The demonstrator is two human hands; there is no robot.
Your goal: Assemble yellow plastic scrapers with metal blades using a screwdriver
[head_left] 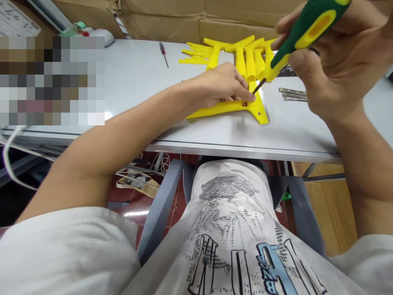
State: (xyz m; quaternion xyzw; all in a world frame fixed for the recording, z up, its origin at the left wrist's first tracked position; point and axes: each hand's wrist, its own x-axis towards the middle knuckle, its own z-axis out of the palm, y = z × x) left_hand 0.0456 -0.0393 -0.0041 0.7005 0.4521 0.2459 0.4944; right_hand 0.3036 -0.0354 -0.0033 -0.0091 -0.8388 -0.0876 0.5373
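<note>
My left hand (pixel 227 84) is closed on a yellow scraper (pixel 260 114) with a T-shaped head and a metal blade along its far right edge. It lies near the table's front edge, its handle pointing left. My right hand (pixel 334 73) grips a screwdriver (pixel 294 47) by its green and yellow handle. The screwdriver slants down to the left, its tip at the scraper head beside my left thumb. Whether the tip sits in a screw is hidden. One small screw shows on the near part of the head. My left fingertips are partly hidden.
Several yellow scraper handles and strips (pixel 239 57) lie piled just behind my hands. Thin metal strips (pixel 293 94) rest to the right. A small screwdriver (pixel 163 51) lies farther back on the white table (pixel 135 73). Cardboard boxes (pixel 166 20) stand behind it. The left side is pixelated.
</note>
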